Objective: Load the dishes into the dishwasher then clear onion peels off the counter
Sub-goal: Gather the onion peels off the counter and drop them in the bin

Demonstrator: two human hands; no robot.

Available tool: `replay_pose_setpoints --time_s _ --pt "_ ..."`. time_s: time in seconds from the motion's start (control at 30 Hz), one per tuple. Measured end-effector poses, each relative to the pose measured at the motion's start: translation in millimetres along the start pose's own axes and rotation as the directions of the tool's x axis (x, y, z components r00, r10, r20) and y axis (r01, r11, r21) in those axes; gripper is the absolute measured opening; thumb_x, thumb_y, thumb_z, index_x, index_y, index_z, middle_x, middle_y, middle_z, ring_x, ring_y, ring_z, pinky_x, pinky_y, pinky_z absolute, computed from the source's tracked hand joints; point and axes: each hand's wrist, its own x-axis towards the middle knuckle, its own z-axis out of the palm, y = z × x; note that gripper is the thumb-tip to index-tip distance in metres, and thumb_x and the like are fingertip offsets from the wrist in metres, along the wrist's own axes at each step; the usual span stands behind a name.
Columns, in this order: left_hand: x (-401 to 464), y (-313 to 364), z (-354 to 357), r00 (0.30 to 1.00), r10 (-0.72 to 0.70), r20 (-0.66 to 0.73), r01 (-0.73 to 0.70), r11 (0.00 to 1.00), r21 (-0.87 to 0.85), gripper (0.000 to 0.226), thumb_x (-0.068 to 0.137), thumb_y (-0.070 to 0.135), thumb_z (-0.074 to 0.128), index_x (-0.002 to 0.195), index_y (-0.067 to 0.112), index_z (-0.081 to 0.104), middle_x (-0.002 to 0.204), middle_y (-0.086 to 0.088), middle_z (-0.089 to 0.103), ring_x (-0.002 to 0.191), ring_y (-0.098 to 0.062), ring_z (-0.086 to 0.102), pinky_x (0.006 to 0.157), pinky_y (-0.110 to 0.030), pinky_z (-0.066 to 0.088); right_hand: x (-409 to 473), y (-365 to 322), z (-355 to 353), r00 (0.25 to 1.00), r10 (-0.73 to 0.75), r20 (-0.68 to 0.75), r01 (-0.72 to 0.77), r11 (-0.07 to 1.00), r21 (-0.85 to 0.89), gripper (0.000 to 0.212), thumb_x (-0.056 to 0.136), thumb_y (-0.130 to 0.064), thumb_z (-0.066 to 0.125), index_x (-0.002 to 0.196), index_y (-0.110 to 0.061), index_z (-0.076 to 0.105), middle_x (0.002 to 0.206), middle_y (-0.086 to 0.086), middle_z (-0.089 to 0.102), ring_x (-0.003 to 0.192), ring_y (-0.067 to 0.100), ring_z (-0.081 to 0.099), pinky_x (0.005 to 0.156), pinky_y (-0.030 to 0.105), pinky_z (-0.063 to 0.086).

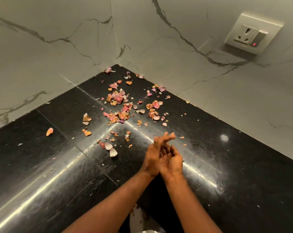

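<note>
The dishwasher and dishes are out of view; the step in hand looks like the second half of the task, clearing the onion peels (118,106). They lie scattered over the black table (41,174), thickest near the corner where the two marble walls (58,39) meet, with loose bits trailing toward the person, including a stray piece (49,131) far off to the left.

Both hands hover above the table, palm against palm. The left hand (153,159) has its fingers stretched forward; the right hand (171,161) lies loosely cupped beside it. Neither grip pinches anything that shows.

To do it well, I judge it best to sweep with the edge of one flat hand from the walls inward, gathering the outliers into the main heap first, then draw the heap to the table's edge into the other cupped palm. Papery skins flutter, so slow strokes suit. A wall socket (250,35) sits well clear at upper right.
</note>
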Motion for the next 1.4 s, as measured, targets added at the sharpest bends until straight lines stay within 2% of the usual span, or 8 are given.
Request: replay_pose_setpoints --time_s 0.1,0.2,0.43,0.63,0.77,1.0,1.13,1.4 --pt "-17.1 4.8 -23.2 0.983 0.128 0.130 -0.161 0.944 0.287 0.064 0.110 0.041 0.016 0.139 0.007 0.063 0.158 -0.007 0.049 0.156 -0.015 0.025 0.126 -0.039 0.022 -2.2 29.6 4.6 0.997 0.041 0.064 -0.040 0.999 -0.016 0.047 0.090 -0.015 0.063 0.137 -0.008 0.065 0.138 0.012 0.065 0.125 0.029 0.066 0.099 0.046 0.057" --pt "-32.9 12.1 -57.3 0.972 0.202 0.115 -0.232 0.873 0.429 0.065 0.110 0.049 0.017 0.143 0.013 0.060 0.160 -0.001 0.047 0.157 -0.020 0.026 0.127 -0.047 0.020 -4.7 62.7 6.0 0.997 0.076 0.029 -0.071 0.984 -0.163 0.031 0.101 -0.021 0.050 0.110 -0.010 0.077 0.111 0.012 0.075 0.098 0.024 0.076 0.098 0.038 0.054" --pt "-92.4 41.0 -123.2 0.891 0.395 -0.224 -0.202 0.786 0.585 0.031 0.102 -0.004 0.055 0.127 0.009 0.068 0.126 0.002 0.073 0.121 -0.019 0.068 0.106 -0.042 0.054 -17.7 136.6 12.0 0.925 0.357 -0.131 -0.378 0.825 -0.421 0.028 0.099 -0.028 0.061 0.083 -0.010 0.075 0.080 0.010 0.068 0.084 0.021 0.067 0.086 0.029 0.052" --pt "-187.0 44.8 -140.1 0.594 0.444 -0.671 -0.140 0.878 0.457 0.014 0.104 0.011 0.055 0.109 0.007 0.068 0.081 -0.013 0.074 0.077 -0.029 0.073 0.078 -0.038 0.060 -57.4 188.3 2.2 0.776 0.610 -0.161 -0.544 0.517 -0.661 0.037 0.088 -0.022 0.064 0.058 -0.020 0.044 0.050 -0.004 0.035 0.040 0.012 0.036 0.044 0.024 0.033" --pt "-256.6 28.8 -154.4 0.377 0.436 -0.817 -0.057 0.891 0.449 0.016 0.106 0.012 0.052 0.106 0.003 0.066 0.066 -0.013 0.066 0.060 -0.024 0.064 0.059 -0.034 0.056 -95.5 228.2 -27.6 0.686 0.703 -0.186 -0.496 0.265 -0.827 0.036 0.078 -0.012 0.073 0.068 -0.021 0.040 0.062 -0.002 0.033 0.050 0.016 0.035 0.053 0.032 0.030" --pt "-389.7 -41.1 -170.9 -0.027 0.187 -0.982 0.169 0.969 0.180 0.017 0.106 0.019 0.056 0.104 0.020 0.073 0.078 -0.006 0.074 0.073 -0.021 0.072 0.069 -0.032 0.059 -180.1 267.8 -72.7 0.492 0.824 -0.281 -0.389 -0.080 -0.918 0.019 0.093 0.001 0.070 0.080 -0.013 0.066 0.070 -0.001 0.065 0.064 0.008 0.066 0.061 0.019 0.057" --pt "-443.2 -72.9 -188.3 -0.233 -0.083 -0.969 0.056 0.994 -0.098 0.024 0.107 0.020 0.054 0.102 0.004 0.072 0.075 -0.010 0.075 0.067 -0.027 0.072 0.058 -0.031 0.059 -201.3 285.1 -92.1 0.417 0.836 -0.358 -0.277 -0.258 -0.926 0.011 0.097 0.002 0.064 0.094 -0.001 0.075 0.084 0.008 0.073 0.076 0.014 0.074 0.074 0.020 0.062" --pt "-564.4 -96.0 -225.7 -0.272 -0.527 -0.805 -0.357 0.832 -0.424 0.041 0.112 0.027 0.044 0.101 -0.002 0.070 0.087 -0.015 0.076 0.078 -0.030 0.069 0.074 -0.039 0.056 -254.6 347.5 -178.7 0.454 0.613 -0.646 -0.260 -0.603 -0.755 0.027 0.108 -0.013 0.050 0.100 -0.001 0.073 0.085 0.011 0.072 0.079 0.020 0.069 0.068 0.027 0.058"
